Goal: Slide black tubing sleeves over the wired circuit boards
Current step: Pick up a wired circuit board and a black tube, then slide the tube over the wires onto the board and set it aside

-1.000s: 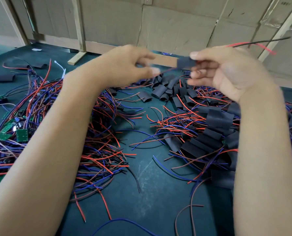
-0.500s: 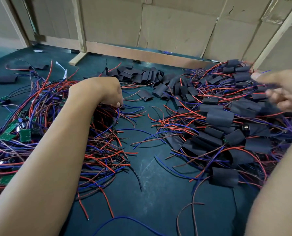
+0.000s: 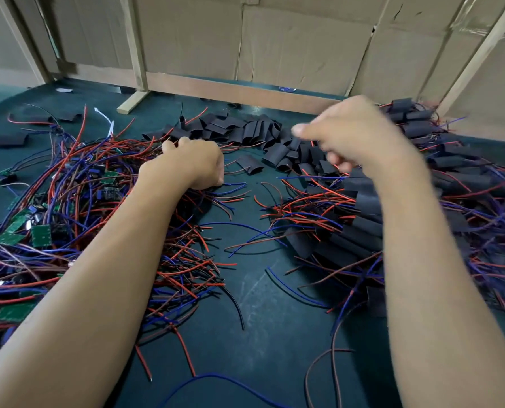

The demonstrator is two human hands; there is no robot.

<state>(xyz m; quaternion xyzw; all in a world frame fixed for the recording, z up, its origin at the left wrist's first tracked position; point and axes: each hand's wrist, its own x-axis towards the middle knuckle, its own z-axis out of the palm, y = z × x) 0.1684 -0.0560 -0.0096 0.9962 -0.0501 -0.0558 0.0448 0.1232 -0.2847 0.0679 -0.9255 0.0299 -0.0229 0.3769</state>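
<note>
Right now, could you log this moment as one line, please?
left hand: in unsleeved wires | right hand: blurred, above loose sleeves

We see a dark green mat (image 3: 263, 343) under everything. Behind its far edge stand cardboard panels (image 3: 301, 45) in a wooden frame (image 3: 133, 48). A white zip tie (image 3: 105, 120) lies on the mat's far left part.

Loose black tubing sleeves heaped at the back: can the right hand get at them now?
Probably yes. The right hand hovers just above the heap of loose black tubing sleeves, with nothing between; motion blur hides whether it holds anything.
</note>
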